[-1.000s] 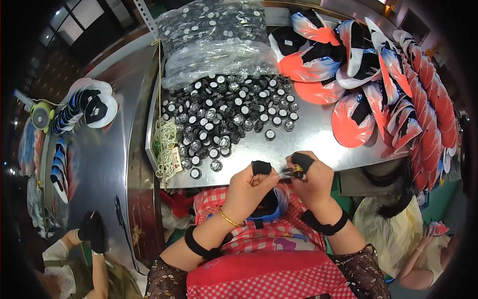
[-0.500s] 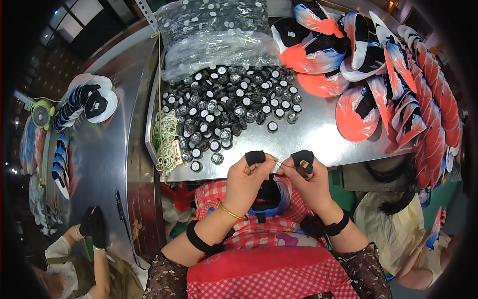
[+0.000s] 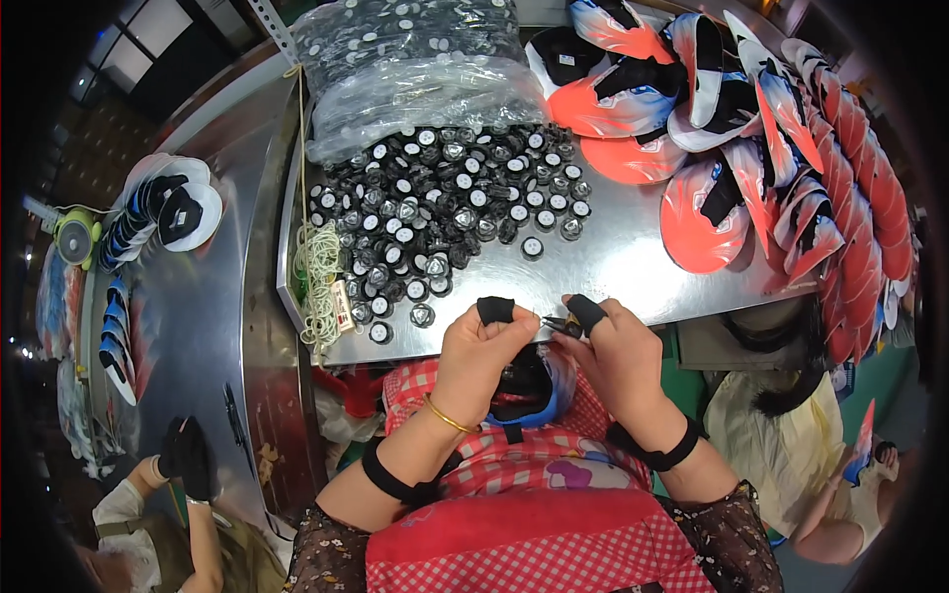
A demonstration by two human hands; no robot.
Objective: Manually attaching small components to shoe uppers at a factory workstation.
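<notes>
My left hand (image 3: pixel 474 346) is closed in a pinch, with black cloth round one finger. A thin thread-like strand, hard to make out, shows at its fingertips. Facing it, my right hand (image 3: pixel 623 356) is closed on a small dark pointed tool that looks like thread snips (image 3: pixel 560 324). The tool's tip points at the left fingertips. Its inner end is hidden by my fingers, and one of them also wears black cloth. Below both hands, a blue-and-black cap (image 3: pixel 560 387) rests in my lap on the red checked apron.
Many black round parts with white discs (image 3: pixel 435 217) cover the metal table (image 3: pixel 593 252) ahead. Clear plastic bags (image 3: pixel 425 99) lie behind them. Pale cord (image 3: pixel 318 277) lies at the left edge. Red-and-blue caps (image 3: pixel 702 222) pile up on the right. Co-workers sit on both sides.
The snips now point between my hands, where a thin strand was stretched before. My right hand has turned, its fingers closing around the tool. The view has shifted slightly.
</notes>
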